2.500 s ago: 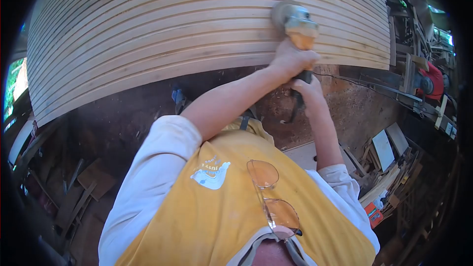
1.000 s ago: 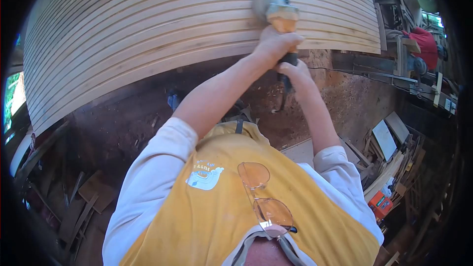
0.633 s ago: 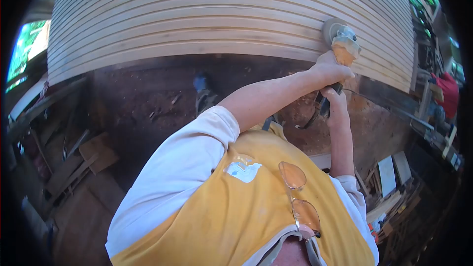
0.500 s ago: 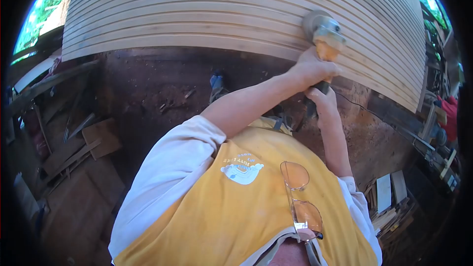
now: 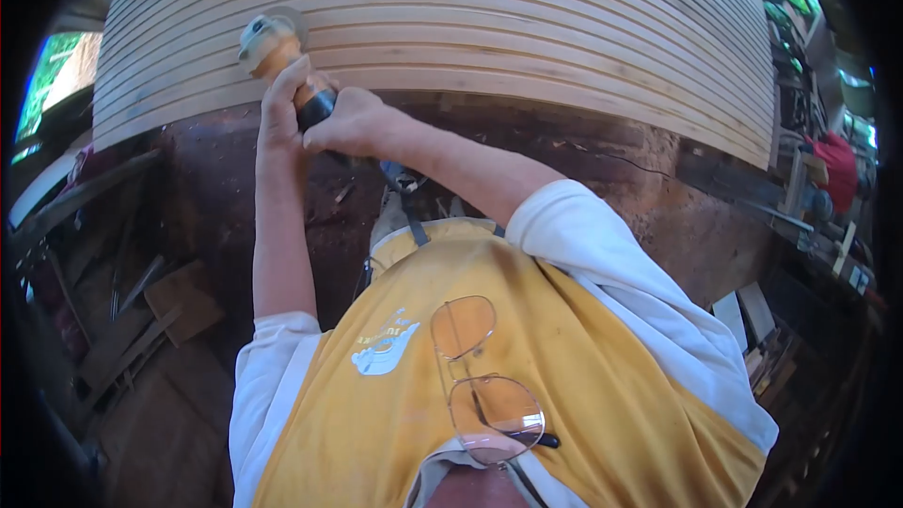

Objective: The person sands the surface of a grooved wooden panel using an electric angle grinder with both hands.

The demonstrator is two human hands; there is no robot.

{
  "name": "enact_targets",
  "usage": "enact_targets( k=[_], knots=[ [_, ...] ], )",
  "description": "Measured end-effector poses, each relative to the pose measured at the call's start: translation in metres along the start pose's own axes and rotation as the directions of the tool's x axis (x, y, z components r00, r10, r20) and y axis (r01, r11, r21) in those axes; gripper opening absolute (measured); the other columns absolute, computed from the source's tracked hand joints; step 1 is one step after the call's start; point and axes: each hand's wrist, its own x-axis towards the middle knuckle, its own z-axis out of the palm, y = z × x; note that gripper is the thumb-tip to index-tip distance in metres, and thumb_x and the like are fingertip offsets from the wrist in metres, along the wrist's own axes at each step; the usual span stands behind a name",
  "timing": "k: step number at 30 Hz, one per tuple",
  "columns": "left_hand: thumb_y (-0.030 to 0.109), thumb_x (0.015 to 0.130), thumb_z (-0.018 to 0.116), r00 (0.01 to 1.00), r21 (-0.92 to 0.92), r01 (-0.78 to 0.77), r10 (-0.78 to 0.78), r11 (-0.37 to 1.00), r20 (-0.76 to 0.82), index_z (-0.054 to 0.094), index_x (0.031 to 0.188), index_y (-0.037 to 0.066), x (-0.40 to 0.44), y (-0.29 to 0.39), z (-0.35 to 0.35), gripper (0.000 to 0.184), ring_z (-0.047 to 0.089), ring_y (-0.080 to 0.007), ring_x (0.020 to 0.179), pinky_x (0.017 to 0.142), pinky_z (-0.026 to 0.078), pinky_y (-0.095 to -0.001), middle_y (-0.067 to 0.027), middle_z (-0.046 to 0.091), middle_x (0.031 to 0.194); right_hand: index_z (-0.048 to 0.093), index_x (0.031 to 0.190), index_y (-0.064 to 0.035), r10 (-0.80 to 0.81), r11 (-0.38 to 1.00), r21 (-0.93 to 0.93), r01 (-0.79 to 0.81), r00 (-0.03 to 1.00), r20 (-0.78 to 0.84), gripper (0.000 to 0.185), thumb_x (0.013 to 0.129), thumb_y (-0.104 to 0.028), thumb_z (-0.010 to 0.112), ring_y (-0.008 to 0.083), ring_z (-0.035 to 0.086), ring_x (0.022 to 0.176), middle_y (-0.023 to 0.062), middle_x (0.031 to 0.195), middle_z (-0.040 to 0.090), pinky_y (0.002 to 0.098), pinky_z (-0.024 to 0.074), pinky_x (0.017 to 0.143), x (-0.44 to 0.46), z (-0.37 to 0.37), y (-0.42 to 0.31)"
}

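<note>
An angle grinder with an orange and black body and a pale round disc is over the left part of a slatted wooden surface. Whether the disc touches the slats I cannot tell. My left hand is wrapped round the orange body, just behind the tool's head. Close beside it, my right hand grips the black rear end, near the front edge of the slats. The back of the right hand hides part of the handle.
A dark cable runs over the reddish-brown floor to the right. Boards and scraps lie at the lower left. More wood leans at the lower right. A red object is at the far right.
Both hands have carried the grinder from the right part of the slats to the left part, keeping their grip. The view has shifted, and the grinder's head now points up and left.
</note>
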Motion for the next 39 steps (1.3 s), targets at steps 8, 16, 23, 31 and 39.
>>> enact_targets(
  k=[8,16,23,31,39],
  knots=[
    [0.02,0.084,0.081,0.912,0.334,0.069,-0.195,0.94,0.361,0.062,0.108,0.008,-0.026,-0.22,0.222,0.032,0.068,-0.0169,0.07,0.066,0.06,-0.0334,-0.0038,0.064,0.086,0.071,0.09,-0.0025,0.267,0.875,0.48,-0.065,0.891,-0.367,0.028,0.07,-0.019,0.08,0.0131,0.064,0.072,0.0032,0.081,0.068,0.0313,0.053,0.066,-0.179,-0.149,0.171],
    [0.031,0.072,0.084,0.783,0.656,-0.034,-0.388,0.754,0.487,0.073,0.104,0.004,-0.045,-0.403,0.42,0.044,0.073,-0.026,0.094,0.085,0.057,-0.0347,-0.0121,0.076,0.098,0.067,0.116,-0.0046,0.402,0.837,0.547,0.011,0.665,-0.629,0.04,0.083,-0.027,0.072,0.013,0.064,0.088,0.0014,0.099,0.067,0.0312,0.0494,0.079,-0.332,-0.289,0.284],
    [0.029,0.073,0.086,0.839,0.65,-0.036,-0.33,0.76,0.432,0.065,0.115,0.003,-0.048,-0.331,0.332,0.053,0.069,-0.0204,0.094,0.086,0.056,-0.0355,-0.0095,0.07,0.105,0.067,0.116,-0.004,0.391,0.826,0.563,-0.034,0.755,-0.527,0.038,0.082,-0.02,0.073,0.0138,0.065,0.087,0.0007,0.098,0.068,0.0306,0.0506,0.078,-0.283,-0.219,0.251],
    [0.02,0.083,0.083,0.969,0.267,0.034,-0.098,0.963,0.228,0.063,0.11,0.006,-0.049,-0.134,0.131,0.036,0.067,-0.0151,0.07,0.067,0.058,-0.0307,-0.0039,0.066,0.087,0.071,0.108,-0.0022,0.029,0.933,0.356,0.042,0.981,-0.192,0.039,0.075,-0.022,0.078,0.0118,0.067,0.091,0.0026,0.099,0.071,0.0298,0.054,0.082,-0.123,-0.067,0.122],
    [0.024,0.089,0.08,0.997,0.169,-0.059,0.068,0.984,-0.046,0.06,0.111,0.006,-0.037,-0.01,-0.007,0.035,0.071,-0.0216,0.075,0.072,0.061,-0.0353,-0.0082,0.067,0.086,0.068,0.093,0.0001,-0.136,0.987,0.095,0.131,0.989,0.049,0.042,0.069,-0.033,0.08,0.0196,0.068,0.075,0.0086,0.079,0.07,0.0346,0.0547,0.071,0.007,0.039,0.045]
  ],
)
